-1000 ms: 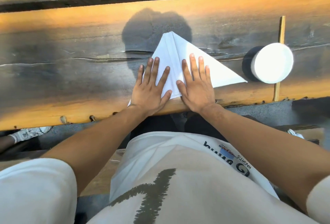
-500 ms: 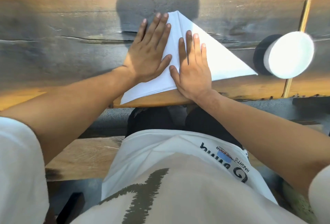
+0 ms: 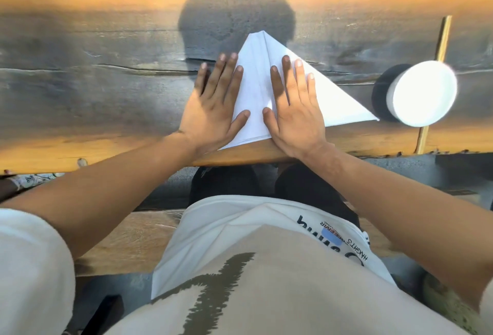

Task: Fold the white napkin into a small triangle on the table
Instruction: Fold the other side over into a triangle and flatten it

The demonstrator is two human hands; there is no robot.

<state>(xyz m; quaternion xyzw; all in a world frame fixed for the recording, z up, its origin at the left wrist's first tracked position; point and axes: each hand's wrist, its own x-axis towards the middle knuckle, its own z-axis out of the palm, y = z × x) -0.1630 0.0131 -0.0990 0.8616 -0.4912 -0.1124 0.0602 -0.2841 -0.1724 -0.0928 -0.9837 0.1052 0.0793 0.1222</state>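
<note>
— Where does the white napkin (image 3: 260, 86) lie?
— On the wooden worktop (image 3: 106, 68), near its front edge. It is folded into a triangle, with the apex pointing away from the person, one corner out to the right and the near edge running almost along the worktop's front lip. Layered edges show at that near edge.

— And the hands?
— Both lie flat, palm down, side by side. The left hand (image 3: 213, 110) covers the napkin's left side, its fingers (image 3: 222, 73) partly over the bare wood beyond the left edge. The right hand (image 3: 296, 116) rests on the middle of the napkin. Each grip is spread, fingers fanned and straight, pinching nothing; the two thumbs point at each other across a strip of uncovered napkin.

— What stands near it?
— A round white object (image 3: 424, 93) with a dark shadow on its left, just beside the napkin's right corner; I cannot tell whether they touch. A thin wooden stick (image 3: 437, 68) runs across the worktop behind it. A rounded shadow (image 3: 234, 22) falls on the wood beyond the apex.

— Any writing?
— Only on the person's light shirt (image 3: 266, 268), seen upside down. I make out "HEIGHTS" in small black letters and a small red word on a blue patch that I cannot read surely. Larger black letters sit beside them, too cut off to read. A dark painted mark runs down the shirt's front.

— Below the worktop?
— A wooden bench (image 3: 138, 238) under the person, and dark trousers.
</note>
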